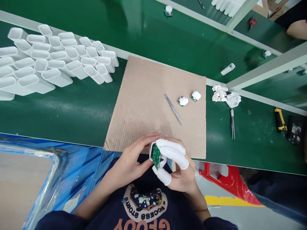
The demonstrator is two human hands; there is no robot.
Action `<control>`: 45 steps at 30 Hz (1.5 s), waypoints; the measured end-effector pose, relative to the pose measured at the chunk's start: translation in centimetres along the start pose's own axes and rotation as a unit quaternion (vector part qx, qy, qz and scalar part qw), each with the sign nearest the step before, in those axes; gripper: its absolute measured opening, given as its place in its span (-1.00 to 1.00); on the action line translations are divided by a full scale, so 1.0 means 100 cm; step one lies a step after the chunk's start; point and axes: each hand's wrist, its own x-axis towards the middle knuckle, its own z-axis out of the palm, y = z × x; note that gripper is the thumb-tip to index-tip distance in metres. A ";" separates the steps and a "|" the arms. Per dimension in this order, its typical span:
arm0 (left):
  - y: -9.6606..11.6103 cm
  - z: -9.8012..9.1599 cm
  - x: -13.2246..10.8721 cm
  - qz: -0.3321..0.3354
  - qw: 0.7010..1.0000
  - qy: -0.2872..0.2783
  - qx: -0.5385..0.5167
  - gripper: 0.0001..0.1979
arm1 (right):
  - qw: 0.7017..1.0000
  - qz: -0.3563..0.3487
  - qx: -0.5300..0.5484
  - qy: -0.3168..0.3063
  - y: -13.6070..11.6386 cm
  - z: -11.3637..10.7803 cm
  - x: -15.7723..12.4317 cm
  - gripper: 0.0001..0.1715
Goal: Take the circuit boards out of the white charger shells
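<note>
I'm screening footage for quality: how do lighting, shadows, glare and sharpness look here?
Head view: lighting is bright, mostly even; soft dark patches, shadow or reflection, mark the far green tabletop. Head view: pale glare streaks show on the glossy blue plastic sheeting. Head view: the slim silver metal tweezers look fairly sharp, while the white finger covers on the right hand look nearly washed out.

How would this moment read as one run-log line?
left hand: holds white case | right hand: holds green circuit board at case opening | tweezers: on cardboard
</note>
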 end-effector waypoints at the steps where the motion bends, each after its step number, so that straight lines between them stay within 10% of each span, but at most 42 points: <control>1: 0.000 0.000 0.000 -0.001 1.000 -0.001 -0.003 -0.48 | 1.000 -0.006 -0.005 0.002 0.000 0.000 0.000 -0.31; 15: -0.004 0.002 0.003 -0.019 1.000 0.004 0.014 -0.43 | 0.997 0.025 -0.060 -0.036 0.002 0.000 0.005 -0.35; 25: -0.011 0.009 0.012 0.118 0.988 0.068 0.074 -0.50 | 0.945 0.274 0.174 -0.034 0.003 -0.001 -0.005 -0.21; 45: -0.014 0.011 0.011 0.165 0.958 0.104 0.211 -0.50 | 0.920 0.333 0.206 0.013 0.004 0.010 0.004 -0.38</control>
